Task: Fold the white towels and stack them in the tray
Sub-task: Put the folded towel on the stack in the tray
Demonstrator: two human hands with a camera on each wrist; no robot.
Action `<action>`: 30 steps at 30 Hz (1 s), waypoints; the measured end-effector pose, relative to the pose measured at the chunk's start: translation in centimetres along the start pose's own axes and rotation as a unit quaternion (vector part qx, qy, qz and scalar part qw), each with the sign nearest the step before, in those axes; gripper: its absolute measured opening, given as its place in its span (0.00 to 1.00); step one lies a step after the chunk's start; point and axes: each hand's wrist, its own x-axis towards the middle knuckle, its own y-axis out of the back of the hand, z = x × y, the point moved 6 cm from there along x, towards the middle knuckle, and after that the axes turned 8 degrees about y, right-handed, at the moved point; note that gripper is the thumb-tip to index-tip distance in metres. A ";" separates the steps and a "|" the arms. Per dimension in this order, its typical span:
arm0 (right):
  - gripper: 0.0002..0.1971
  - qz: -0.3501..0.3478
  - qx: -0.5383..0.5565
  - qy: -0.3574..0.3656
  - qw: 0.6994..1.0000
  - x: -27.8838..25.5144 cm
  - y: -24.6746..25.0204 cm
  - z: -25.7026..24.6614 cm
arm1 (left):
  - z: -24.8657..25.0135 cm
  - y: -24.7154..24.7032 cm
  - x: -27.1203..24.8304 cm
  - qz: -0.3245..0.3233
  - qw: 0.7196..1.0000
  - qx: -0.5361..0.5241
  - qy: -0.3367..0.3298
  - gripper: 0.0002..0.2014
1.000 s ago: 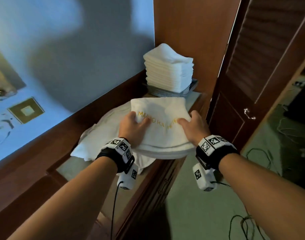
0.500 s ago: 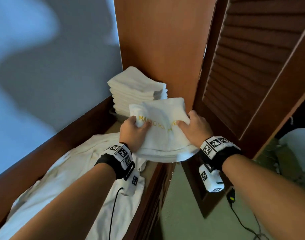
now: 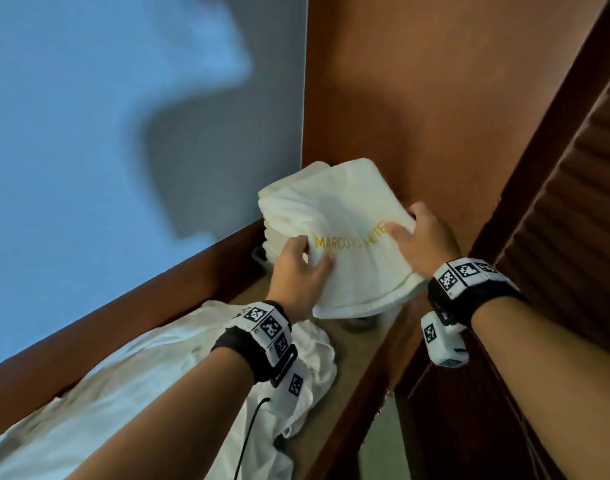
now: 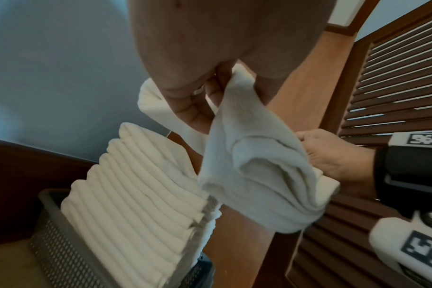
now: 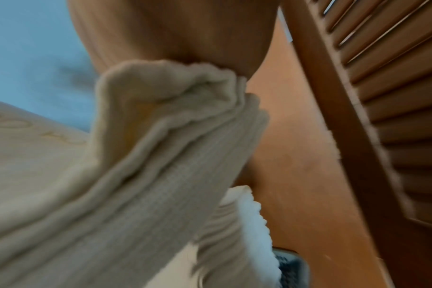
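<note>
A folded white towel (image 3: pixel 352 216) with gold lettering hangs in the air over the stack of folded white towels (image 4: pixel 136 196). My left hand (image 3: pixel 298 268) grips its near left edge, thumb on top. My right hand (image 3: pixel 423 237) grips the near right edge the same way. The stack stands in a grey perforated tray (image 4: pixel 62 251) in the corner, tall above the rim. The left wrist view shows the held towel (image 4: pixel 254 169) pinched between my fingers (image 4: pixel 192 109), with the right hand (image 4: pixel 333 152) behind it. The right wrist view is blurred, filled by the towel's layered edge (image 5: pixel 160 155).
Unfolded white towels (image 3: pixel 151 386) lie heaped on the wooden counter (image 3: pixel 352 368) near my left forearm. A wooden panel (image 3: pixel 417 98) stands right behind the stack. A louvred door (image 3: pixel 580 209) stands at the right. A blue wall (image 3: pixel 106 116) runs along the counter's left.
Both hands have carried the folded towel up from the counter and forward to the corner; it now hovers over the stack in the tray.
</note>
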 end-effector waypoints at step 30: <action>0.11 -0.141 0.152 0.094 0.974 28.0 -13.5 11.1 | -6.7 -11.4 16.5 0.160 0.965 -0.009 0.210 0.28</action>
